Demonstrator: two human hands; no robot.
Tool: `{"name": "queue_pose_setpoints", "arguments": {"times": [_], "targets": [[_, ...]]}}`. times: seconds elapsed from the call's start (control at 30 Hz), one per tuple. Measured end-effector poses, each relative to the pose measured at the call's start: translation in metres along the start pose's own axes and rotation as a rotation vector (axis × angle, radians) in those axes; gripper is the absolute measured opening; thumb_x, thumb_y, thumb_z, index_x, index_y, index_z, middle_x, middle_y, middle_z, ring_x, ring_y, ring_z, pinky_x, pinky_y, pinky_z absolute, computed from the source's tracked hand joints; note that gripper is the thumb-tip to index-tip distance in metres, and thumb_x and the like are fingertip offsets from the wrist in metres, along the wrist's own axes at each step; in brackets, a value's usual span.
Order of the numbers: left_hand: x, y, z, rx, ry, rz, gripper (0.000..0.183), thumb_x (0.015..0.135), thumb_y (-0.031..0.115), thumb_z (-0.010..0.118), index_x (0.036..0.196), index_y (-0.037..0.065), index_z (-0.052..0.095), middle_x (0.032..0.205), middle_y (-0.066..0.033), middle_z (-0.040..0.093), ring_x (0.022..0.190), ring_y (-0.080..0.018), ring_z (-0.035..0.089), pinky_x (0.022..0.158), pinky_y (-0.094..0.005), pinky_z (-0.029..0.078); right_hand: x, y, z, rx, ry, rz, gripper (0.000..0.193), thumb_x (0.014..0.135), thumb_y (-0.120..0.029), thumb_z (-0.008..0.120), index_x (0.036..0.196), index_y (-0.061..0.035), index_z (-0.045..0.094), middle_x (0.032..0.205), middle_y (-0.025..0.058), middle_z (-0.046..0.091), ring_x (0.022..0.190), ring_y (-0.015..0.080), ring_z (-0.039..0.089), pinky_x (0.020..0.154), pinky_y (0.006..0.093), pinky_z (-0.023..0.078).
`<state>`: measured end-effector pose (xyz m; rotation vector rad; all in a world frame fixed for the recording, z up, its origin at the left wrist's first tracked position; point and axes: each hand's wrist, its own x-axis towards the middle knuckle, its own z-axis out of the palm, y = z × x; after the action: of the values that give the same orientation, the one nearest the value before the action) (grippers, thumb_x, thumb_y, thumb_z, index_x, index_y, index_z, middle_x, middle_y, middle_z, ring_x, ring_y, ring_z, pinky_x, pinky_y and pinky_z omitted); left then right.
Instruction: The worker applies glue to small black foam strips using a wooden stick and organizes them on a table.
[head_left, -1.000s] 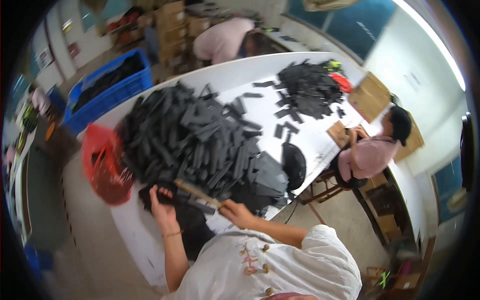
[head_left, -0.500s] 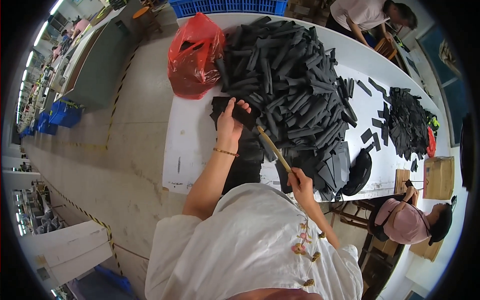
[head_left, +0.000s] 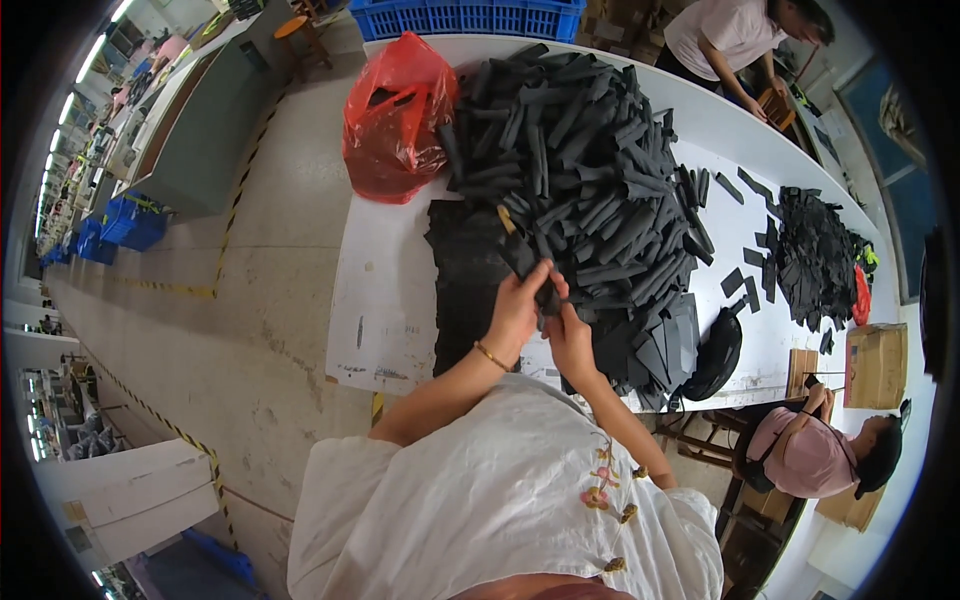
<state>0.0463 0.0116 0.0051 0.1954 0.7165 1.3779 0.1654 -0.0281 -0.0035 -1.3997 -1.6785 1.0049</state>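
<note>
A slim wooden stick [head_left: 506, 219] shows its pale tip beyond a black piece of sheet material [head_left: 522, 256], which lies around its shaft. My left hand [head_left: 522, 302] is closed over that black piece and the stick. Just below it, my right hand [head_left: 573, 345] is closed at the stick's lower end, which the fingers hide. Flat black sheets [head_left: 462, 285] lie on the white table [head_left: 372, 290] beneath and left of my hands. Beyond them rises a large heap of rolled black pieces [head_left: 590, 170].
A red plastic bag [head_left: 398, 125] stands left of the heap. Flat dark pieces [head_left: 668, 340] and a shiny black bag [head_left: 720, 345] lie to the right. Farther right are a second black pile [head_left: 815, 250] and a cardboard box [head_left: 876, 365]. Two people [head_left: 815, 445] are nearby; a blue crate [head_left: 470, 20] is behind.
My left hand has moved right and nearer to me, bringing the black piece onto the stick. My right hand has shifted slightly left and up, and the hands now meet.
</note>
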Motion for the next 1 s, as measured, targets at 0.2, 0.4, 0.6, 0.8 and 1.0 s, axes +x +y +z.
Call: {"name": "queue_pose_setpoints", "arguments": {"times": [0.2, 0.4, 0.6, 0.8, 1.0], "targets": [[-0.001, 0.022, -0.005, -0.063, 0.057, 0.087, 0.017, 0.090, 0.016, 0.066, 0.097, 0.001, 0.063, 0.081, -0.0082, 0.065, 0.070, -0.0193, 0.063, 0.067, -0.0324, 0.054, -0.009, 0.001, 0.017, 0.006, -0.010, 0.002, 0.010, 0.095, -0.008, 0.052, 0.094, 0.0010, 0.051, 0.063, 0.0161, 0.059, 0.054, 0.0287, 0.060, 0.050, 0.0364, 0.045], [0.016, 0.053, -0.012, 0.067, 0.220, 0.242, 0.018, 0.086, 0.018, 0.071, 0.083, 0.003, 0.061, 0.064, -0.0044, 0.059, 0.046, -0.0102, 0.048, 0.042, -0.0237, 0.036, -0.046, 0.012, 0.004, -0.084, -0.141, 0.056, 0.011, 0.095, -0.010, 0.054, 0.092, 0.0004, 0.056, 0.058, 0.0127, 0.055, 0.050, 0.0205, 0.055, 0.049, 0.0343, 0.043], [0.030, 0.093, -0.017, 0.043, 0.229, 0.275, 0.019, 0.088, 0.024, 0.069, 0.090, 0.005, 0.063, 0.054, 0.0039, 0.045, 0.039, -0.0049, 0.030, 0.037, -0.0214, 0.020, -0.088, 0.014, -0.063, 0.077, -0.376, 0.329, 0.012, 0.094, -0.011, 0.057, 0.090, -0.0002, 0.060, 0.058, 0.0053, 0.054, 0.051, 0.0099, 0.050, 0.048, 0.0282, 0.040], [0.042, 0.059, -0.009, -0.151, 0.308, 0.194, 0.016, 0.090, 0.022, 0.067, 0.091, 0.007, 0.063, 0.059, 0.0028, 0.047, 0.044, -0.0051, 0.035, 0.042, -0.0206, 0.026, -0.028, -0.035, -0.037, 0.100, 0.200, 0.020, 0.013, 0.085, -0.010, 0.071, 0.088, -0.0004, 0.061, 0.060, 0.0022, 0.052, 0.055, 0.0051, 0.044, 0.052, 0.0219, 0.040], [0.037, 0.040, -0.024, -0.087, 0.255, 0.163, 0.017, 0.091, 0.023, 0.065, 0.091, 0.007, 0.060, 0.065, -0.0004, 0.054, 0.049, -0.0078, 0.045, 0.045, -0.0210, 0.036, 0.021, -0.023, 0.010, 0.316, 0.120, -0.047, 0.008, 0.092, -0.009, 0.062, 0.092, -0.0008, 0.059, 0.062, -0.0064, 0.046, 0.054, 0.0011, 0.038, 0.047, 0.0190, 0.030]]}}
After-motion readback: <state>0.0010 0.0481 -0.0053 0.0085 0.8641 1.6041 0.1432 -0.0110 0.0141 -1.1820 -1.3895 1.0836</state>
